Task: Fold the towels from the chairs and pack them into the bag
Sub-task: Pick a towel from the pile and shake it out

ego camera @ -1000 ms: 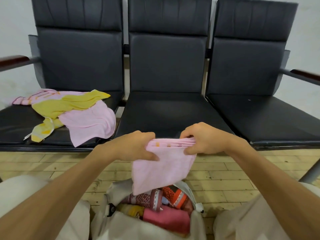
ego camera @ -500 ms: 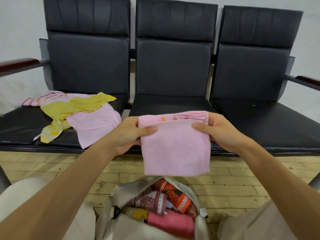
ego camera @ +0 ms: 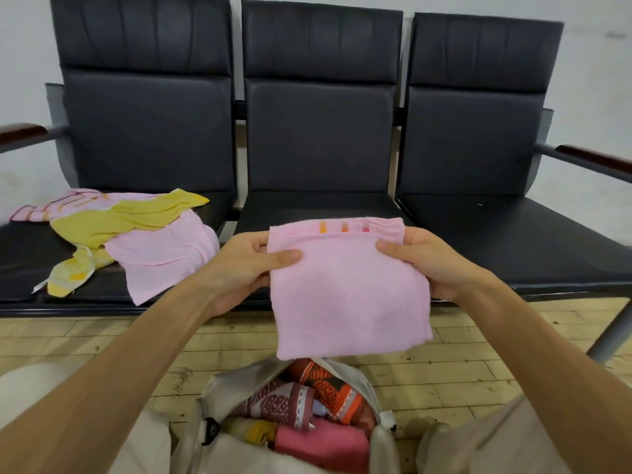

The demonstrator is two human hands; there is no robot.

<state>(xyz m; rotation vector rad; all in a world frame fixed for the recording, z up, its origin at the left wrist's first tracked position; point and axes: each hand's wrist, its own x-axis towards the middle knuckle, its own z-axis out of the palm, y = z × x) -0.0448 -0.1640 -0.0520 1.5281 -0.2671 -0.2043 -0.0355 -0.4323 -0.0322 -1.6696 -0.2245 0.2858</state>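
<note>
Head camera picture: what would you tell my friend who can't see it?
The left hand and right hand hold a folded pink towel above an open bag of towels. Loose pink and yellow towels lie on the leftmost of three black chairs.

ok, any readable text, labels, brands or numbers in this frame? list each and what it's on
No readable text anywhere.
pink towel: three small coloured marks on its hem, a pattern, not letters.
white tag at the end of the yellow towel: too small to read.
patterned towels in the bag: ornament only, no words.
</note>
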